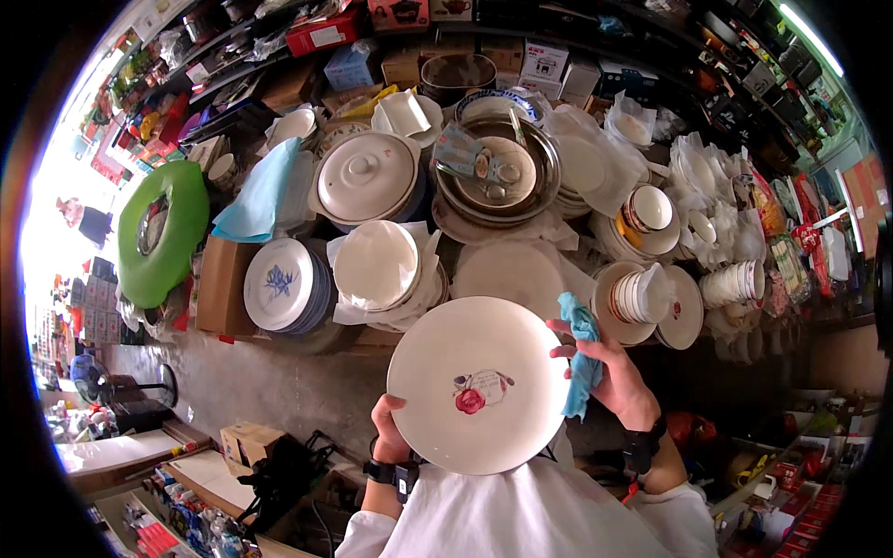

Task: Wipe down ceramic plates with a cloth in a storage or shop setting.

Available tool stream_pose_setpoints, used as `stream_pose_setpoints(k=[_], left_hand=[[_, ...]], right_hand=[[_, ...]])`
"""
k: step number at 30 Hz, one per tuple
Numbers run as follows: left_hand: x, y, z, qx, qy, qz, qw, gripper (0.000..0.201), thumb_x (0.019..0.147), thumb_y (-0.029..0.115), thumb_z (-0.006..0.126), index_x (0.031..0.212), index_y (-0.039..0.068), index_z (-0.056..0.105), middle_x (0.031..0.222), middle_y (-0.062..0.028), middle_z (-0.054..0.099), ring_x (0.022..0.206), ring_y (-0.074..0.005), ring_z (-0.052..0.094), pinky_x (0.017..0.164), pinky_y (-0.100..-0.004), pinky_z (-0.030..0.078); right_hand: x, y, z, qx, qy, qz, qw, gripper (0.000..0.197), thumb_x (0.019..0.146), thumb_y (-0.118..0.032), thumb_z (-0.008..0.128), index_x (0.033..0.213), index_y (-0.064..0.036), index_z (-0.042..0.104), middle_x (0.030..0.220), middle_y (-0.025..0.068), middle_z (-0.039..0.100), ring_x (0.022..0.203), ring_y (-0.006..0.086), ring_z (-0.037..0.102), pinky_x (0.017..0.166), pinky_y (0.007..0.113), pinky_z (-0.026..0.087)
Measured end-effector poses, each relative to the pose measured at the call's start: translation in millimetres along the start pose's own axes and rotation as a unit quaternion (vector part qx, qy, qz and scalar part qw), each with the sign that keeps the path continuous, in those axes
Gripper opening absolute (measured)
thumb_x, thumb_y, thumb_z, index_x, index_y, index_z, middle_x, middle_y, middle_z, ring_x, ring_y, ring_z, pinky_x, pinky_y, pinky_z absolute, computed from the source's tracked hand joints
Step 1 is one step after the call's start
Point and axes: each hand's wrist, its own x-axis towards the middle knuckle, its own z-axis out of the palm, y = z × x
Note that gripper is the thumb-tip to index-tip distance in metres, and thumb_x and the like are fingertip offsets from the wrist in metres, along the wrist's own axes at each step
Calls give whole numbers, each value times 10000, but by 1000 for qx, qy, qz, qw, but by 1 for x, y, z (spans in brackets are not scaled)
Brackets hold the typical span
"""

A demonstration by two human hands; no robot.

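A large white plate (437, 372) with a red rose print at its centre is held up in front of me. My left hand (389, 430) grips its lower left rim, thumb on the face and the other fingers hidden behind. At the plate's right edge my right hand (621, 383) holds a crumpled blue cloth (582, 358) between its fingers. Some of those fingertips reach to the plate's rim; whether they press on it I cannot tell. Just beyond the plate lies a round white plate or stack (510, 272), partly covered by it.
Crockery crowds the display table: blue-patterned plates (279, 284), paper-lined white bowls (377, 265), a lidded white pot (365, 177), metal basins (549, 177) and stacked bowls (642, 296). A green plastic item (177, 200) stands left. A cardboard box (251, 445) sits low behind on the left.
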Motion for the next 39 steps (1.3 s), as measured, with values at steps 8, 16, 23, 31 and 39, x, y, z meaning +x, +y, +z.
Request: stream_pose_setpoints(k=[8,16,23,31,39], left_hand=[[2,3,-12,-5,-57,-16,998,516,789,257,466,1158,-66,627,1095,-177,692,973,-300,657,871,-360,539],[-8,-3,-19,103,-13,-19,994,554,755,226,485,1221,-47,608,1165,-168,677,1037,-308,639,939,-383,523],[-10,-9,-9,102,-62,-32,992,678,724,182,509,1370,-25,492,1260,-145,591,1146,-269,563,1016,-359,451],[0,-4,-5,118,-106,-7,987,652,749,180,496,1372,-13,503,1223,-130,613,1100,-258,599,968,-345,490],[3,-6,-45,45,-125,18,991,600,776,254,518,1310,-14,575,1292,-169,633,1172,-321,613,1044,-414,483]], right_hand=[[0,11,-19,-119,-115,-73,983,811,912,70,574,1596,-106,177,1618,173,329,1441,348,423,1116,468,431],[28,22,7,-604,-13,-242,759,487,858,-120,775,1292,-1,589,1166,205,596,1051,294,651,856,394,545],[56,49,40,-609,88,-324,719,493,761,-1,787,1189,8,543,1107,193,589,966,397,647,806,439,538],[70,84,86,-504,27,-298,810,459,796,-34,757,1212,-36,564,1051,216,690,949,438,673,779,477,557],[48,100,107,-457,-146,-276,833,359,797,-20,743,1117,10,582,1033,209,675,978,422,661,821,474,530]])
